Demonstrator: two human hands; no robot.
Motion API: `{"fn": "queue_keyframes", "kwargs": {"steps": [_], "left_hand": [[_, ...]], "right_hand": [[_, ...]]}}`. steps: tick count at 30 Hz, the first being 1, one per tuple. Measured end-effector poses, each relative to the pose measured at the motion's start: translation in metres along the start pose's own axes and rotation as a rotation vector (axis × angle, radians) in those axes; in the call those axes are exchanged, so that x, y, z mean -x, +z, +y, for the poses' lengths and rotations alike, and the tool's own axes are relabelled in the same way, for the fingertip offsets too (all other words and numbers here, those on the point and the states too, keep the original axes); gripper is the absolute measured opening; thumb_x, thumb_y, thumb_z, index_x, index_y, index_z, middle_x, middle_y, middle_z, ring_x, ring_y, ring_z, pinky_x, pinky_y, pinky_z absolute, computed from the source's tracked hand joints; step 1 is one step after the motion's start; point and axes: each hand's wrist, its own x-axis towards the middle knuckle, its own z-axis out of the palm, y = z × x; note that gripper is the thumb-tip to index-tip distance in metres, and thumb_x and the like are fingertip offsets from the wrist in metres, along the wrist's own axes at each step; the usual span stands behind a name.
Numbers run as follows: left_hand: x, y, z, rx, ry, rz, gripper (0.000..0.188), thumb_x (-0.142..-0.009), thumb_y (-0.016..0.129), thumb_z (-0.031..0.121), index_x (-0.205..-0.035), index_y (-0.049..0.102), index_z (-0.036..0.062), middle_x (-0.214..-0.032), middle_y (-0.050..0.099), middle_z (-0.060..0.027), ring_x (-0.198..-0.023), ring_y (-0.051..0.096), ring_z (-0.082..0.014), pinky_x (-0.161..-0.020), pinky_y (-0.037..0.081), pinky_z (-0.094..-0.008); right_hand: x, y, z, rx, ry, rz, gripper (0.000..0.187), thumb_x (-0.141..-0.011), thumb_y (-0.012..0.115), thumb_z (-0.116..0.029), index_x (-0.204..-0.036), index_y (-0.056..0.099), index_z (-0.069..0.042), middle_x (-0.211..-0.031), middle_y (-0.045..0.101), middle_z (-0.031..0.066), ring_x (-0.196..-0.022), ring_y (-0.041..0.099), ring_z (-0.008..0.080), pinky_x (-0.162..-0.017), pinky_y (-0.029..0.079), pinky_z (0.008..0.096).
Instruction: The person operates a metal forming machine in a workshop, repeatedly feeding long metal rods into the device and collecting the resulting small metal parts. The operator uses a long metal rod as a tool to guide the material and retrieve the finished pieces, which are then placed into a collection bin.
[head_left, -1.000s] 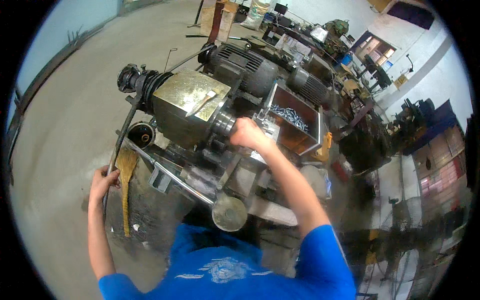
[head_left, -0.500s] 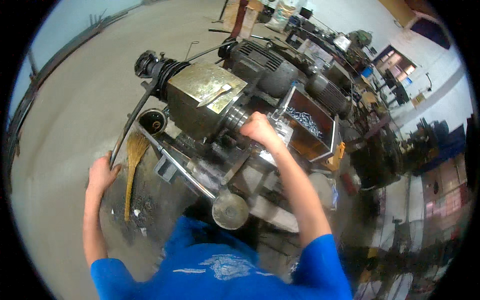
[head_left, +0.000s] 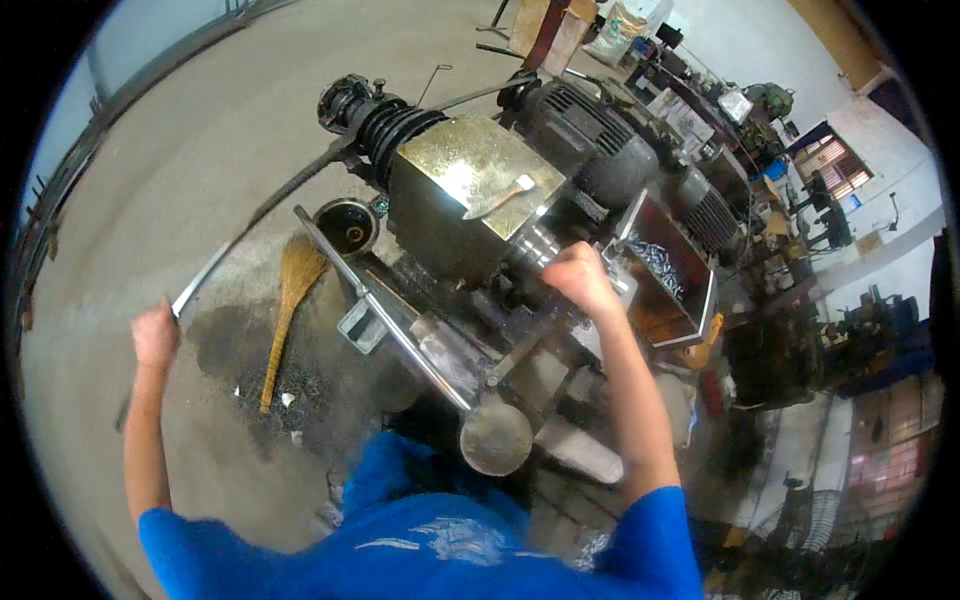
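My left hand point(head_left: 155, 335) is closed around the end of a long lever bar point(head_left: 268, 205), which slants up to the ribbed rear end of a lathe-like machine point(head_left: 440, 215). At the machine's shiny round spindle nose point(head_left: 535, 245), my right hand point(head_left: 583, 280) is closed, fingers curled down. Whatever it holds there is hidden beneath the hand. A flat brush point(head_left: 500, 197) lies on the oily top of the machine's square housing. Just right of my right hand stands an open metal box point(head_left: 690, 325) of small shiny metal parts point(head_left: 657, 268).
A straw broom point(head_left: 288, 320) lies on the floor beside dark shavings. A bright metal rod point(head_left: 415, 350) and a round disc point(head_left: 496, 438) stand close before my body. An open round pulley cover point(head_left: 347, 227) sits left of the housing. Motors point(head_left: 590, 130) stand behind.
My left hand has swung outward to the left with the lever's end. The right hand stays at the spindle nose. The whole view has shifted, so the machine appears farther right.
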Motion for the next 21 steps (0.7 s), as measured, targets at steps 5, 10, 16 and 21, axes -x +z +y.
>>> {"fn": "queue_keyframes", "kwargs": {"steps": [5,10,16,21], "left_hand": [[-0.064,0.037,-0.029,-0.019,0.085,0.093,0.013,-0.072,0.051,0.003,-0.085,0.05,0.0042,-0.068,0.058,-0.0149,-0.066,0.059,-0.0304,-0.057,0.045,-0.0416],[-0.053,0.011,-0.011,0.21,-0.185,-0.024,0.028,-0.072,0.056,0.01,-0.101,0.054,0.0061,-0.079,0.061,-0.0149,-0.074,0.058,-0.033,-0.068,0.046,-0.0411],[-0.021,0.012,0.151,1.295,-0.109,0.452,0.027,-0.078,0.055,0.011,-0.104,0.056,0.004,-0.088,0.061,-0.0167,-0.082,0.059,-0.0305,-0.072,0.046,-0.036],[0.02,0.097,0.298,0.853,0.321,-0.309,0.047,-0.062,0.07,0.024,-0.099,0.056,-0.0001,-0.087,0.06,-0.0183,-0.085,0.058,-0.0323,-0.074,0.046,-0.0387]], "right_hand": [[-0.007,0.002,0.026,0.053,-0.093,-0.007,0.029,-0.053,0.057,-0.021,-0.06,0.053,0.007,-0.049,0.044,0.0187,-0.048,0.049,0.0209,-0.052,0.042,0.0336],[0.0,0.005,0.003,0.043,-0.08,0.003,0.027,-0.053,0.056,-0.021,-0.061,0.056,0.005,-0.053,0.049,0.0214,-0.049,0.052,0.0277,-0.054,0.043,0.0349],[0.061,-0.02,0.018,0.058,-0.35,0.368,0.026,-0.056,0.057,-0.013,-0.078,0.065,-0.002,-0.099,0.059,0.0167,-0.09,0.057,0.0322,-0.079,0.045,0.0345],[0.169,-0.051,0.082,0.055,-0.099,0.456,0.029,-0.054,0.055,-0.005,-0.082,0.063,0.0,-0.1,0.06,0.015,-0.093,0.058,0.0265,-0.077,0.046,0.0312]]}}
